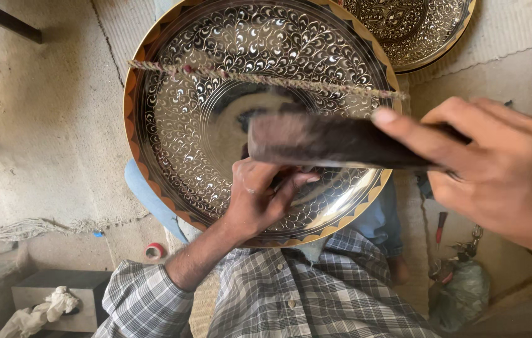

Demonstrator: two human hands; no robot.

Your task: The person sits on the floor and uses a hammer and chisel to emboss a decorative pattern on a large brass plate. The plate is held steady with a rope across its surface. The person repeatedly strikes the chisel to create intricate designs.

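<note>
Head view looks down on a large engraved metal plate (216,94) propped on the person's lap, a twisted cord (266,78) stretched across it. Left hand (259,197) pinches a small tool against its lower centre; right hand (497,169) grips a dark, blurred hammer (335,143). A second plate (416,31) lies beyond.

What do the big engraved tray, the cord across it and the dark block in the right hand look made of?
Tray: likely metal, polished; the bare centre shines like a mirror, with a brass-coloured rim.
Cord: twisted fibre, rough and frayed.
Block: dark and matt, blurred in the picture, perhaps wood or stone; the right hand grips it.
</note>
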